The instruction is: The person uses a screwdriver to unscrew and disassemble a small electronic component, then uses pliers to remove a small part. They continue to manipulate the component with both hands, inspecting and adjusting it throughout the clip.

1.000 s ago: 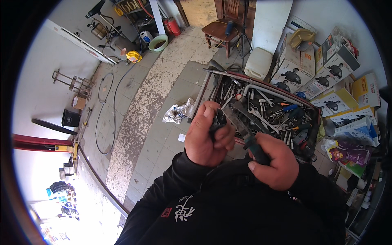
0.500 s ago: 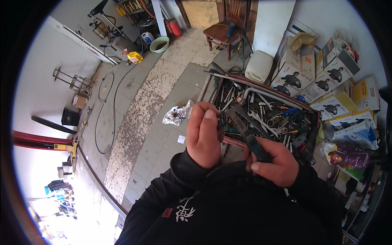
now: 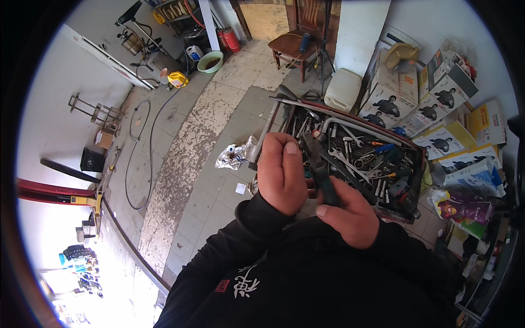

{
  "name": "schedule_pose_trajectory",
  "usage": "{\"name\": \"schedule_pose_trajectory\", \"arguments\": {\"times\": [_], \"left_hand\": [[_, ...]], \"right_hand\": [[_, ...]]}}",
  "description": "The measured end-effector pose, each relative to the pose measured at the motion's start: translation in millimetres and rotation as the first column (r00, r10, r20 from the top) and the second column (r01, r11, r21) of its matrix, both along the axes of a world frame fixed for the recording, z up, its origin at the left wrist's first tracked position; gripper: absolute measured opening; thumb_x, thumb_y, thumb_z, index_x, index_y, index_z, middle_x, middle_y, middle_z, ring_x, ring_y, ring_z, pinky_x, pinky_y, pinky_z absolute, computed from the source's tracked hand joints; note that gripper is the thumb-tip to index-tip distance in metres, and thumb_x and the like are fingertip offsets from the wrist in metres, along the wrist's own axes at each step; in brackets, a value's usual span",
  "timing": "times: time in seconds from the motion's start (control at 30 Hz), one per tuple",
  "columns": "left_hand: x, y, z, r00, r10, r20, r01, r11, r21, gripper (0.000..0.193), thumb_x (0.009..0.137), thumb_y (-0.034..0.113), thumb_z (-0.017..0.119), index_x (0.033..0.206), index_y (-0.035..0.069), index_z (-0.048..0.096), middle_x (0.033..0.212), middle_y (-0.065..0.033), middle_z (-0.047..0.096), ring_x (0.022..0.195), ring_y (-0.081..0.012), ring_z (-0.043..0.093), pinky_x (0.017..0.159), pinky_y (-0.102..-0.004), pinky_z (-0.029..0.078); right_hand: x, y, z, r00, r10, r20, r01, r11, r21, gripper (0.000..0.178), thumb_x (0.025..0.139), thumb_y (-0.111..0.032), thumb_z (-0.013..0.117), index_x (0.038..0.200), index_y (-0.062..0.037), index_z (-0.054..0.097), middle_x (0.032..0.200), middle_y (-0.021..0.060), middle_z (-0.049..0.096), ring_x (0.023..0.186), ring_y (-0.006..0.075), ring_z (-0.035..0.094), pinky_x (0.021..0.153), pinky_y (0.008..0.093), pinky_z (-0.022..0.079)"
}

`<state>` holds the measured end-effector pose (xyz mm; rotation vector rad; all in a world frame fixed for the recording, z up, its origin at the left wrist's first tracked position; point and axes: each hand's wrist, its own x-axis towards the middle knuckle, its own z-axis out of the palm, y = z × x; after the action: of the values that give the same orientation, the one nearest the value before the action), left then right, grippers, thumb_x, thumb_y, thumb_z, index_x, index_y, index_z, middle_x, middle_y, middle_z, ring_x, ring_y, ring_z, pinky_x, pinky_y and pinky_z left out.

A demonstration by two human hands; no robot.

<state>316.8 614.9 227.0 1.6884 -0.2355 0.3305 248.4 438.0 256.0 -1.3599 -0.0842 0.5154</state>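
Head view: both hands raised just in front of the open tool tray (image 3: 421,164). Right hand (image 3: 350,213) fingers clamp dark-handled pliers (image 3: 322,175); left hand (image 3: 281,175) curled at their jaw end, contents hidden. Tool picked, work midway; tray unsorted.

White cardboard boxes (image 3: 437,104) stacked (dark figure prints) beyond-right of the hands; yellow box (image 3: 486,123), purple bag (image 3: 465,206) right.

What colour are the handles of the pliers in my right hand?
Dark green, seen in the head view: the pliers sit in the right hand.
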Motion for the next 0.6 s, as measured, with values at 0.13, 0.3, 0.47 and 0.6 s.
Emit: {"name": "schedule_pose_trajectory", "arguments": {"times": [0.13,0.3,0.47,0.6], "left_hand": [[-9.0,-3.5,7.1,0.998,-0.001,-0.059,0.005,0.998,0.063,0.014,0.116,0.013,0.046,0.11,0.004,0.055,0.086,0.0014,0.051,0.072,-0.006,0.044,0.063,-0.025,0.04],[-1.2,0.4,6.9,0.995,0.015,-0.099,-0.012,0.999,0.032,0.011,0.113,0.011,0.05,0.11,0.001,0.056,0.074,-0.0061,0.056,0.062,-0.0149,0.05,0.058,-0.0349,0.044],[1.9,4.8,5.4,0.999,0.03,0.038,-0.035,0.991,0.131,0.011,0.113,0.011,0.05,0.109,0.001,0.055,0.074,-0.0072,0.055,0.063,-0.016,0.051,0.058,-0.0361,0.044],[2.8,8.7,3.6,0.997,0.036,0.07,-0.048,0.983,0.176,0.011,0.113,0.01,0.049,0.108,0.001,0.054,0.076,-0.0078,0.055,0.063,-0.0167,0.051,0.058,-0.0365,0.044]], "right_hand": [[-1.1,7.0,2.6,0.997,-0.021,-0.073,0.018,0.999,-0.04,0.044,0.101,-0.008,0.062,0.144,-0.0012,0.057,0.109,0.0037,0.061,0.1,0.0117,0.058,0.092,0.0321,0.049],[0.1,16.3,-1.8,0.996,-0.035,0.081,0.047,0.986,-0.16,0.041,0.098,-0.007,0.061,0.137,0.0013,0.056,0.106,0.0118,0.062,0.096,0.0234,0.06,0.09,0.0379,0.05],[2.6,20.2,-8.0,0.958,0.006,0.287,0.079,0.956,-0.284,0.033,0.095,-0.006,0.061,0.125,0.0032,0.053,0.102,0.0196,0.058,0.094,0.0338,0.058,0.088,0.0434,0.049],[5.8,21.8,-7.6,0.95,0.009,0.311,0.099,0.94,-0.327,0.027,0.094,-0.006,0.06,0.117,0.0031,0.051,0.097,0.0202,0.057,0.089,0.0332,0.057,0.084,0.0436,0.049]]}}
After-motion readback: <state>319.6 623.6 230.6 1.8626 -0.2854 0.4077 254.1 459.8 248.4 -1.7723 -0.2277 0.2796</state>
